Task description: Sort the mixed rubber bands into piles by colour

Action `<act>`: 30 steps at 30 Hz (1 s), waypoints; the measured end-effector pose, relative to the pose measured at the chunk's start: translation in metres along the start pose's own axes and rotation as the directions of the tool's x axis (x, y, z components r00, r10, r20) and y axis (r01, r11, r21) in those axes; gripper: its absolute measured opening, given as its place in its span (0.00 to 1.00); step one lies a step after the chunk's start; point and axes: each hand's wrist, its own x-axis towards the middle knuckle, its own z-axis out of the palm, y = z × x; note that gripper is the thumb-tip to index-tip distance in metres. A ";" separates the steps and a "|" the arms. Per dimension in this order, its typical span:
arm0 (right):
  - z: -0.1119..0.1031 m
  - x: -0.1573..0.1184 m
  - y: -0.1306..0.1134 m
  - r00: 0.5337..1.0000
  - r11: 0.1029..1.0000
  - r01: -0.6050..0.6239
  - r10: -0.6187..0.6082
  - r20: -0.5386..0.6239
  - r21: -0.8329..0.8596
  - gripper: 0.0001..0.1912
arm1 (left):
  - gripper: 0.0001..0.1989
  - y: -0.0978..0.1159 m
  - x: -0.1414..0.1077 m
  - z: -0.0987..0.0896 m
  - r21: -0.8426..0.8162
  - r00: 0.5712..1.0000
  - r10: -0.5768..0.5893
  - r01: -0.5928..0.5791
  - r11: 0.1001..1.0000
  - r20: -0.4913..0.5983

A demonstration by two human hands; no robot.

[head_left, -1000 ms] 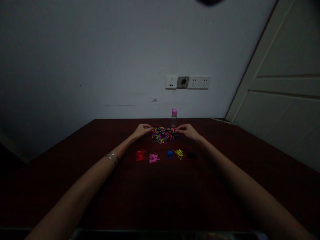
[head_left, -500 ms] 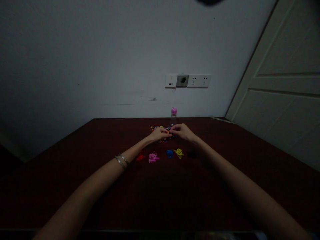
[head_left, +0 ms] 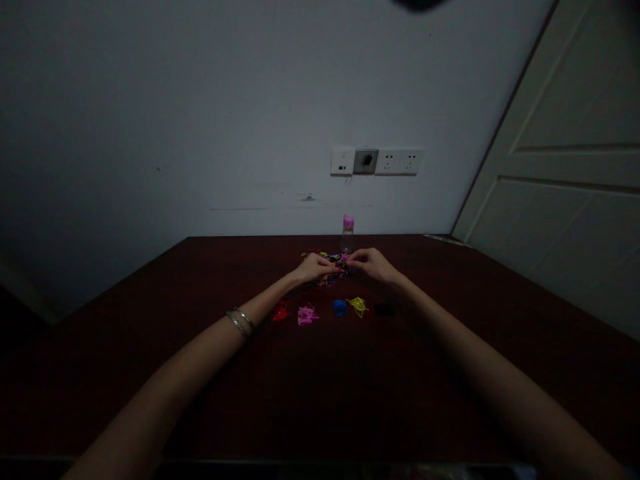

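A mixed heap of small coloured bands (head_left: 327, 281) lies toward the back of the dark table. Over its left side is my left hand (head_left: 314, 268), fingers pinched together; what they hold is too small to name. My right hand (head_left: 371, 262) is closed in a pinch at the heap's right side, its fingertips likewise too small to read. Nearer the camera lie separate piles: red (head_left: 281, 311), pink (head_left: 307, 314), blue (head_left: 339, 307), yellow (head_left: 359, 306) and a dark one (head_left: 384, 309) that is hard to see.
Behind the heap a clear bottle with a pink cap (head_left: 348, 232) stands upright near the wall. The dark red table (head_left: 300, 400) reaches back to the wall, which carries sockets (head_left: 399, 162). A pale panelled door (head_left: 565, 173) is at the right.
My hands have drawn slightly apart, the left one leftward and the right one rightward. More of the heap shows between them. The separate piles look the same.
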 end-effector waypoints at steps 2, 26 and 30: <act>-0.001 -0.001 0.004 1.000 1.000 -0.018 0.018 0.001 0.002 0.12 | 0.15 -0.001 0.000 -0.002 0.009 1.000 -0.003 0.003 1.000 -0.006; 0.071 -0.022 -0.094 0.890 0.927 0.368 -0.330 0.316 -0.069 0.07 | 0.15 -0.065 -0.010 -0.055 -0.030 0.875 -0.070 0.063 0.998 -0.480; 0.094 -0.025 -0.105 0.848 0.888 0.442 -0.367 0.383 -0.126 0.08 | 0.15 -0.064 -0.011 -0.053 -0.018 0.883 -0.048 0.045 0.999 -0.468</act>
